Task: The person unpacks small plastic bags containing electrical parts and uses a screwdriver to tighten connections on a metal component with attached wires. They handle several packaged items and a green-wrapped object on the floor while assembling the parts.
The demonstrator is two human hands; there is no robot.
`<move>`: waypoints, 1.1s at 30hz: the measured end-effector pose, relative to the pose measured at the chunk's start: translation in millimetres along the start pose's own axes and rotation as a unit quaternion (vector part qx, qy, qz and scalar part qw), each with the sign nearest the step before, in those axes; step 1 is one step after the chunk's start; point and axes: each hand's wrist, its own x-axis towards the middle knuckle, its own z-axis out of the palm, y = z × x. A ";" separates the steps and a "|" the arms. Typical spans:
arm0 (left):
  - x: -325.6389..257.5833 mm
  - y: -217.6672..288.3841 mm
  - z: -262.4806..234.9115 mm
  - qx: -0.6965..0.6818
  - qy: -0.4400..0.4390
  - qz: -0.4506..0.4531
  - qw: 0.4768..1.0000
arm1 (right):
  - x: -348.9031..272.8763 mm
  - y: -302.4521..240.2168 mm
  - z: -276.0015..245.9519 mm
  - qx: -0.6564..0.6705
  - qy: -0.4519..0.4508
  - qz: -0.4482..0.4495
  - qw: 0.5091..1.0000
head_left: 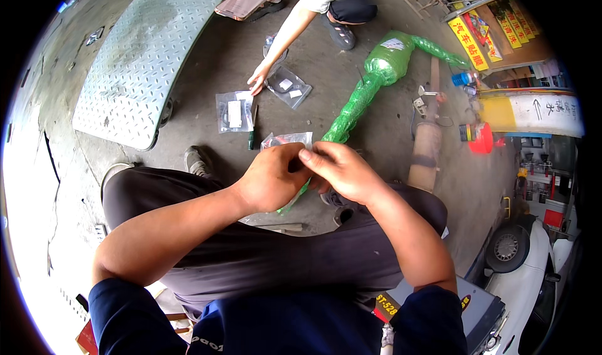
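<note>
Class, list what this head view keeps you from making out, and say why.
All in the head view:
What lies between the left hand and right hand: hidden by the hands.
Contents of the green wrapping: covered by it.
Nearest clear bag: partly behind the hands.
Co-worker's head: cut off by the top edge.

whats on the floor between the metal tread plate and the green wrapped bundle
Clear plastic bags and a slim dark stick, with another person's hand reaching in; the head view shows it.
</note>
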 end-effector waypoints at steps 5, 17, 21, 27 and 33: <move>1.1 2.3 0.9 -0.081 -0.035 -0.051 0.995 | 3.7 8.1 -4.8 0.042 -0.033 -0.010 0.999; 12.3 3.6 -2.9 -0.211 -0.087 -0.024 0.973 | -4.2 3.8 -24.6 0.059 -0.002 -0.022 0.998; 13.7 6.0 -7.6 -0.245 -0.101 -0.014 0.964 | -5.6 4.8 -31.0 0.058 -0.011 -0.021 0.998; 9.5 10.3 -10.2 -0.175 -0.113 -0.022 0.978 | -18.7 -5.9 -29.7 -0.031 -0.002 -0.034 0.999; 4.6 17.2 -12.3 -0.045 -0.133 -0.032 0.990 | -15.7 5.3 -24.5 -0.126 0.019 -0.069 0.989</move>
